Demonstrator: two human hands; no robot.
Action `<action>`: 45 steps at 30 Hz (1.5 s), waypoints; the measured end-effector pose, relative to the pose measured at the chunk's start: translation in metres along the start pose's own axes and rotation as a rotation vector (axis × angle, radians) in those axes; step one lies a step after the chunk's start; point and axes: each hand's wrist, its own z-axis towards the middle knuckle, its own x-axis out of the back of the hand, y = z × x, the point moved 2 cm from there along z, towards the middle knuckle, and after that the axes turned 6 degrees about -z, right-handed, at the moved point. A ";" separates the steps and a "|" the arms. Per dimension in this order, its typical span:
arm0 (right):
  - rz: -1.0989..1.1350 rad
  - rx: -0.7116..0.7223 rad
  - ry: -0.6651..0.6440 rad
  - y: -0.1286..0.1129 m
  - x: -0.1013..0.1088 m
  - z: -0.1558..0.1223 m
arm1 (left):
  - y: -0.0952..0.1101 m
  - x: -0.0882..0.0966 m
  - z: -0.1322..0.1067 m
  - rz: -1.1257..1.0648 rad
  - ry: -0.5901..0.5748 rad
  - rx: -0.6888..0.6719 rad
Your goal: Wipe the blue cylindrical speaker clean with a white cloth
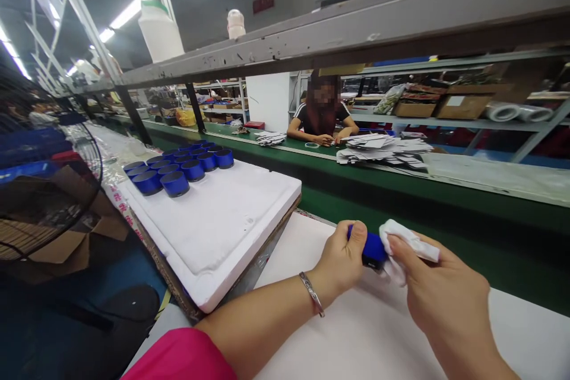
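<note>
A blue cylindrical piece with a black base (374,249) is gripped by my left hand (345,258), its thumb on the near side. My right hand (445,291) pinches a crumpled white cloth (398,243) and presses it against the right end of that piece. Both hands are above a white work surface (329,338) at the front. To the left, several similar blue cylinders with dark tops (174,183) stand in rows on a white foam board (214,225).
A green conveyor belt (312,184) runs behind the work surface. Across it sits a person (323,110) beside stacked white flat pieces (383,151). An overhead shelf (285,44) carries a white bottle (160,32). Open cardboard boxes (66,237) are at the lower left.
</note>
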 end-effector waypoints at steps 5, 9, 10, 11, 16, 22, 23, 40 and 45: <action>0.034 -0.046 0.019 -0.004 0.006 0.006 | 0.008 -0.001 -0.006 0.028 -0.001 -0.036; 0.028 -0.028 0.016 0.000 0.003 0.002 | 0.012 -0.002 -0.007 0.038 0.017 -0.043; 0.033 0.051 0.027 0.000 0.002 0.000 | 0.013 -0.002 -0.006 0.039 0.032 -0.038; 0.038 0.105 0.031 0.001 0.000 -0.002 | 0.012 -0.002 -0.006 0.042 0.049 -0.024; 0.073 -0.018 0.006 0.005 -0.005 -0.002 | 0.012 0.000 -0.006 0.049 0.062 0.013; 0.082 -0.058 0.011 0.005 -0.002 -0.001 | 0.016 0.001 -0.007 0.059 0.067 -0.004; 0.076 -0.037 0.011 0.005 -0.002 -0.002 | 0.016 0.001 -0.006 0.065 0.063 0.004; 0.072 0.130 0.043 0.009 -0.003 -0.002 | 0.014 0.002 -0.005 -0.054 0.057 -0.019; 0.076 0.013 0.007 0.029 0.000 0.026 | 0.007 0.000 0.002 -0.404 -0.021 0.172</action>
